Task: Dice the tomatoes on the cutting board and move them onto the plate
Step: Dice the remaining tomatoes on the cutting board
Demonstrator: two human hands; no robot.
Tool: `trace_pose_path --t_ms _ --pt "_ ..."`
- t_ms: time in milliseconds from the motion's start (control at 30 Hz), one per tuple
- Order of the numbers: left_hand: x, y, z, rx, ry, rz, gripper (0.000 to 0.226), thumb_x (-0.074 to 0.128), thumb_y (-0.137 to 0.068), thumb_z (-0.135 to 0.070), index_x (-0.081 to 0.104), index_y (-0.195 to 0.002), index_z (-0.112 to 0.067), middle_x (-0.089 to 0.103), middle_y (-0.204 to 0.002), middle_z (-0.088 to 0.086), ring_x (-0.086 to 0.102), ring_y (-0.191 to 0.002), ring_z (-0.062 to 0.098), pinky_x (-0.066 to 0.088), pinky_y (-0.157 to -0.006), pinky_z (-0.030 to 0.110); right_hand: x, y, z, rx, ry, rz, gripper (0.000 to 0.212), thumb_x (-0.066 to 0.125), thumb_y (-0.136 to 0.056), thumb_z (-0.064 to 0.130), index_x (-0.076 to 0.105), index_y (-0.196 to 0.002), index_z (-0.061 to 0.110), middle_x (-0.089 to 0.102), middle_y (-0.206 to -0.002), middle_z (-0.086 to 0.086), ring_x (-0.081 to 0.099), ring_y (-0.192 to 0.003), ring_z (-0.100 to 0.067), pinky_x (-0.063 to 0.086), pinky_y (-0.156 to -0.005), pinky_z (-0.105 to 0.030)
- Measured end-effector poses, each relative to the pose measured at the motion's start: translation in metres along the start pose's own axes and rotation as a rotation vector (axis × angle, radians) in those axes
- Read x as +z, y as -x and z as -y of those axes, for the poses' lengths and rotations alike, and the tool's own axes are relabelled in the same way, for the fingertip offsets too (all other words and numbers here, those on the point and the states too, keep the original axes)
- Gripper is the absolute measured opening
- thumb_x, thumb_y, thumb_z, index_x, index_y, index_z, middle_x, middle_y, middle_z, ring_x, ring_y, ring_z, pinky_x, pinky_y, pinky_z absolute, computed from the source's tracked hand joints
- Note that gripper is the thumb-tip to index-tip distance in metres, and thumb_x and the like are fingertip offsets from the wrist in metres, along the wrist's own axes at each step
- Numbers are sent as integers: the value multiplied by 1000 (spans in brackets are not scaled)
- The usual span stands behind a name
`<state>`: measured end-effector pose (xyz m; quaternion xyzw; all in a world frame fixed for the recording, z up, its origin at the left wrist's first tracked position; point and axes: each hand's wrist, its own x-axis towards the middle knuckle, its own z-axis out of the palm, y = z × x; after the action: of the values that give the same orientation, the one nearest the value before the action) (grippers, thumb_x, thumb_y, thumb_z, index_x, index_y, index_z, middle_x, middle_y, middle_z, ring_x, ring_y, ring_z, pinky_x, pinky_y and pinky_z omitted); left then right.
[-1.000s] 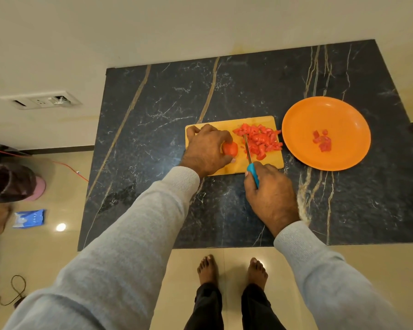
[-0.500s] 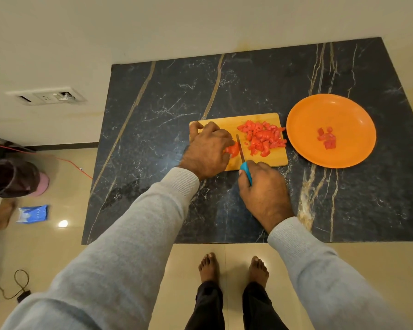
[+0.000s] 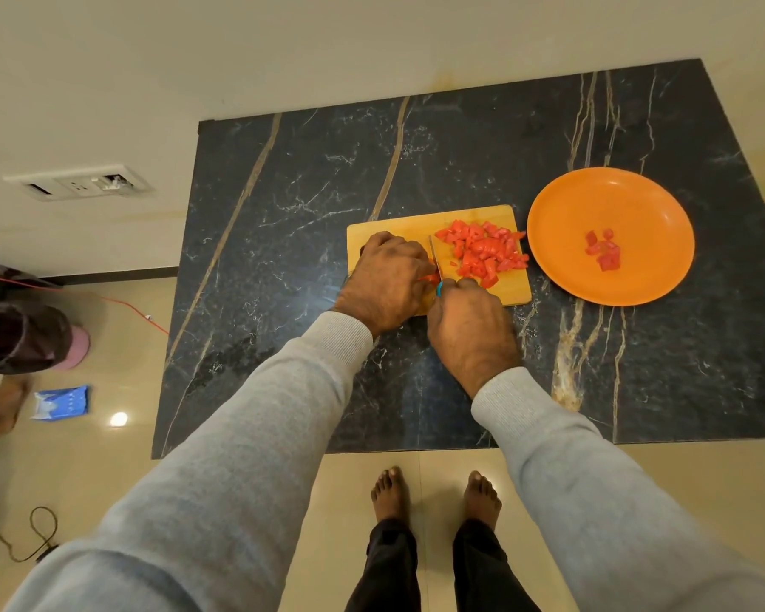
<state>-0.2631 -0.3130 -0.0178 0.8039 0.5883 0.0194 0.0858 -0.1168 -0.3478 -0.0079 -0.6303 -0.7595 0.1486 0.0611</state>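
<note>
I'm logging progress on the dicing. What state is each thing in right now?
left hand, curled over the tomato piece, pinning it to the board
right hand, gripping the knife by its teal handle
knife, blade down at the tomato piece
tomato piece, mostly hidden under the fingers
diced pile, heaped on the cutting board, not yet moved
plate, flat, holding a few diced bits

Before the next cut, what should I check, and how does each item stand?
1. Right hand grips the blue-handled knife: ok.
2. Left hand holds the red tomato piece on the wooden cutting board: ok.
3. Blade clear of the left hand: cannot tell, that spot is hidden.
4. Pile of diced red tomato lies right of the blade, apart: ok.
5. Round orange plate beside the board has bare room: ok.
</note>
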Motion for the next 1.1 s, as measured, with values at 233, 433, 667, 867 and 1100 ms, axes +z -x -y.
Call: trace_pose_path --t_ms 233,433,667,867,1100 --pt "5 -2 2 9 -2 -22 33 61 -100 -37 76 -125 -21 71 -128 1 61 -120 27 32 -115 47 1 23 -1 2 45 60 31 47 -101 26 61 -121 7 64 -112 -14 67 -90 -34 51 -69 -38" --pt "7 -1 4 1 6 -39 30 65 -99 -36 78 -123 -22 72 -126 2 62 -117 28 37 -111 47 6 50 -6 51 -18 137 37 40 -106 28 54 -133 7 61 -119 -12 66 -96 -30 54 -80 -37" --pt "1 -1 2 19 15 -13 32 62 -102 -32 74 -130 -23 68 -130 2 59 -120 28 39 -110 46 -1 65 -8 86 -96 113 39 41 -105 32 56 -133 10 61 -116 -9 64 -97 -26 56 -83 -38" --pt "3 0 10 29 29 -47 28 59 -103 -26 77 -123 -19 74 -122 2 66 -114 27 40 -108 44 -5 50 -3 26 -90 -7 36 45 -103 32 62 -124 8 64 -103 -9 65 -84 -27 52 -70 -36" --pt "5 0 12 59 43 -78 28 56 -104 -22 78 -122 -19 75 -122 2 67 -116 25 41 -108 44 -1 28 7 17 -4 -2 31 47 -102 28 63 -117 7 66 -99 -12 66 -81 -31 48 -64 -35"
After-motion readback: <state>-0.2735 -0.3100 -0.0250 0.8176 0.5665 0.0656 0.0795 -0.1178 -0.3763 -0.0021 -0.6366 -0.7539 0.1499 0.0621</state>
